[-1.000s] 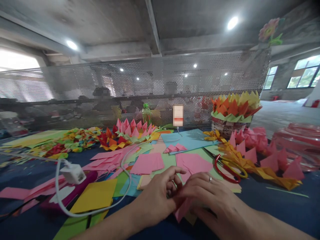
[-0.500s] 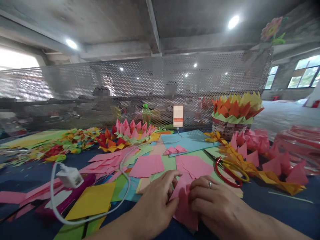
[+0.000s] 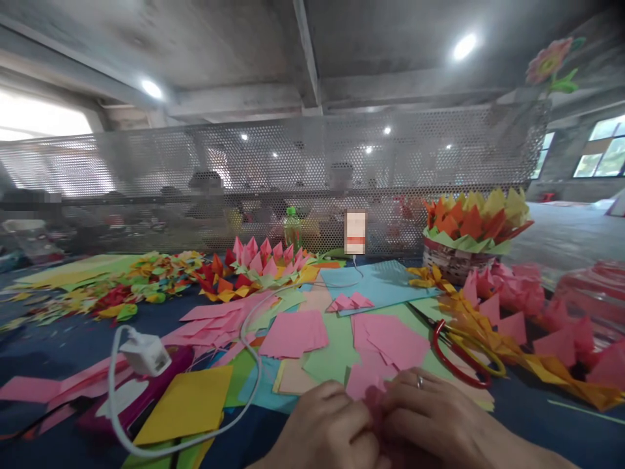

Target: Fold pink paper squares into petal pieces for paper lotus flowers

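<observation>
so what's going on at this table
One person's left hand and right hand hold a piece of pink paper between them, mostly hiding it. Just beyond lie flat pink sheets. Scissors lie to the right, not in use. Farther back, pointed paper petals ring a patterned container.

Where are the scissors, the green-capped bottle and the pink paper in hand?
Scissors (image 3: 436, 333), head view: the red handle.
Green-capped bottle (image 3: 291, 229), head view: its body.
Held pink paper (image 3: 374, 398), head view: the folded part showing.

Flat papers leave passage between cable and scissors.
</observation>
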The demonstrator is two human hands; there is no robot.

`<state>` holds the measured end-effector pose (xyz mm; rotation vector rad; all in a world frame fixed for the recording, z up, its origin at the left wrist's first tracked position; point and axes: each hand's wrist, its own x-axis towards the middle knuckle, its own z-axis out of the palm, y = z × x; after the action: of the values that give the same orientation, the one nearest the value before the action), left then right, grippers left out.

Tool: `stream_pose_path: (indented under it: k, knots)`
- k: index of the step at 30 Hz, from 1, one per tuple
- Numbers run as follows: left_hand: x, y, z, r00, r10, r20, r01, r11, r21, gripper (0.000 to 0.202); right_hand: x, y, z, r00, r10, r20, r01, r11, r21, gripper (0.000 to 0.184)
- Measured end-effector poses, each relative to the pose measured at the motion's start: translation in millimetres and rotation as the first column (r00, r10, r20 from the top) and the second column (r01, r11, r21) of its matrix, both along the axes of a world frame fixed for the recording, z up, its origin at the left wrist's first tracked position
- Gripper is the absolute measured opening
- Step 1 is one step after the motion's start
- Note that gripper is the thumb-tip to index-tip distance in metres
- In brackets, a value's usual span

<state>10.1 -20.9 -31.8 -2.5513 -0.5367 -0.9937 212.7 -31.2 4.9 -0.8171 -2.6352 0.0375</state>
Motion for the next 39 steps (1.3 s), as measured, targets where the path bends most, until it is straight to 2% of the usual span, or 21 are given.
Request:
stream_pose_path:
  k: [5,8,12,15,18,22,25,27,30,35,39]
  knots:
    - [-4,1,-8.4,0.999,0.024,-0.023,-0.025,0.999,-0.032,0.044,4,7,-12.7,0.992,0.116,-0.048,-0.11,0.988,0.109,0.011]
    - [-3,0,-13.8,0.999,0.044,0.026,-0.043,0.998,-0.037,0.04,6,7,-13.1,0.993,0.119,-0.022,-0.116,0.986,0.119,0.011]
    - [4,-2,-15.7,0.993,0.063,0.1,-0.066,0.997,0.028,0.033,6,8,-17.1,0.989,0.139,-0.042,-0.132,0.98,0.148,0.017]
    - [9,-1,-14.5,0.993,0.068,0.097,-0.076,0.994,0.082,0.032,8,11,-25.9,0.987,0.153,-0.057,-0.138,0.969,0.203,0.022]
    - [8,-1,-12.3,0.992,0.106,0.072,-0.11,0.993,0.053,0.033,9,12,-31.8,0.993,0.095,-0.065,-0.081,0.979,0.186,0.018]
    - [-1,-8,-6.9,0.993,0.108,-0.047,-0.109,0.994,-0.02,0.034,8,7,-26.5,0.993,0.057,-0.101,-0.047,0.994,0.1,0.015]
    - [-8,-18,-2.4,0.994,0.087,-0.068,-0.088,0.996,-0.006,0.024,6,3,-16.4,0.989,0.007,-0.145,-0.021,0.995,-0.097,0.013]
    - [-11,-24,0.3,0.997,0.055,-0.055,-0.056,0.998,-0.023,0.014,7,3,-10.6,0.984,-0.051,-0.168,0.001,0.958,-0.287,0.009]
    - [-14,-29,3.2,0.997,0.057,-0.05,-0.062,0.992,-0.111,0.01,9,5,-5.4,0.974,-0.107,-0.2,0.005,0.891,-0.453,0.007]
    - [-18,-32,5.1,0.997,0.074,-0.035,-0.081,0.967,-0.242,0.011,11,8,-3.4,0.971,-0.148,-0.187,0.021,0.834,-0.552,0.014]
    - [-18,-34,4.7,0.996,0.089,-0.022,-0.091,0.957,-0.274,0.014,11,8,-6.9,0.965,-0.182,-0.188,0.048,0.829,-0.557,0.013]
